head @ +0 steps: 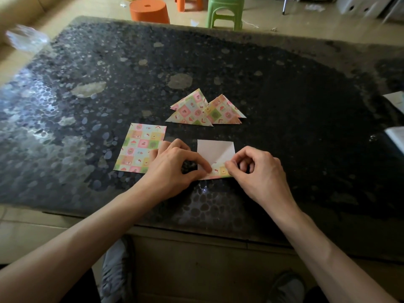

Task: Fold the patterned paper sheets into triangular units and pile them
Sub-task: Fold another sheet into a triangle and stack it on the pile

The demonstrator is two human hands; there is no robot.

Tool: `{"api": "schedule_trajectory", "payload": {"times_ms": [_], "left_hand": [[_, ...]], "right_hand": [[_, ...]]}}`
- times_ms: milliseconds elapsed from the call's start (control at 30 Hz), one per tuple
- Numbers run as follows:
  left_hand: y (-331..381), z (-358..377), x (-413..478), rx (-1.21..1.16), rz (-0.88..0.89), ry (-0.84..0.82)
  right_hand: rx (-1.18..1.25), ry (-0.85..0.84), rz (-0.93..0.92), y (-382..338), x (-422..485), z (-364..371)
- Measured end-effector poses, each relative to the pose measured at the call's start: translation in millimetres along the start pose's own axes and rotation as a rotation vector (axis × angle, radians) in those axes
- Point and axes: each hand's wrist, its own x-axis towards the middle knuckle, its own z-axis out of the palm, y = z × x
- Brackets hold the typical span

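While both hands crowd the near edge of the dark speckled stone table (284,95), I see a square paper sheet lying white side up (215,150) between them, its near edge turned up so a strip of the pink, green and yellow checked print shows. My view has the left hand (172,169) pinching that folded strip at its left end with thumb and forefinger. The right hand (260,171) pinches its right end, fingers curled. Left of them lies a flat patterned sheet (137,147), print up. Beyond the hands sits a loose pile of folded patterned triangles (203,111), overlapping one another. An orange plastic stool (148,9) and a green plastic stool (225,9) stand on the floor past the table.
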Motion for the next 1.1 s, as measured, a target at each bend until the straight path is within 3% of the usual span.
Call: {"api": "schedule_trajectory", "payload": {"times_ms": [267,667,1100], "left_hand": [[-1.4,-1.4,2.5,0.036,0.026,-0.008],[-3.4,-1.2,2.9,0.063,0.047,0.004],[-6.4,0.0,3.9,0.055,0.047,0.008]], "right_hand": [[0.012,0.033,-0.049,0.9,-4.7,1.7],[-0.182,0.061,-0.199,1.4,-15.2,15.1],[-0.172,0.058,-0.191,4.6,-13.1,17.8]]}}
